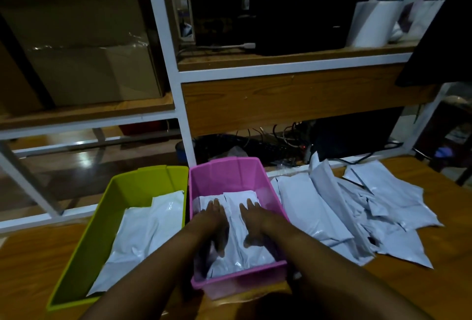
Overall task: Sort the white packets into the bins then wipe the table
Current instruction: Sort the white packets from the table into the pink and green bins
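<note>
A pink bin (231,173) stands in the middle of the wooden table, with white packets (238,250) stacked inside it. My left hand (213,220) and my right hand (255,221) both lie flat on top of that stack, fingers spread, pressing down without gripping. To the left, touching the pink bin, a lime green bin (102,207) holds more white packets (143,233). A loose pile of white packets (357,207) lies spread on the table to the right of the pink bin.
A white metal shelf frame (178,95) with wooden boards rises right behind the bins. Cardboard boxes (84,46) fill its left bay, dark equipment and a white roll (370,23) its upper right. Tangled cables (275,141) lie behind the pink bin. Bare table wood (25,268) shows front left.
</note>
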